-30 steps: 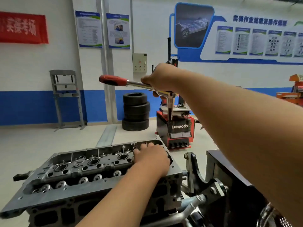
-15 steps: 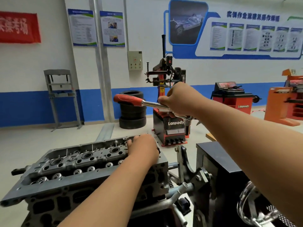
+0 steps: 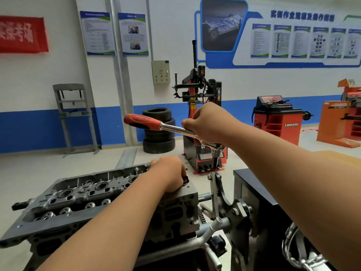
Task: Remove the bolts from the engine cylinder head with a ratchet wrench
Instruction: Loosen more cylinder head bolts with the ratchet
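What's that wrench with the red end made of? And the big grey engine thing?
The ratchet wrench looks like polished steel: its shaft is shiny and mirror-bright. Its red handle looks like matte rubber or plastic, hard to say which. The cylinder head seems to be cast metal, probably aluminium: dull grey and a bit rough-looking.

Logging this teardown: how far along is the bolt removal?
Done: several holes in the cylinder head look empty. In hand: the right hand holds the ratchet wrench aloft; the left hand rests on the head's right end. Left: any remaining bolts, which I cannot count.
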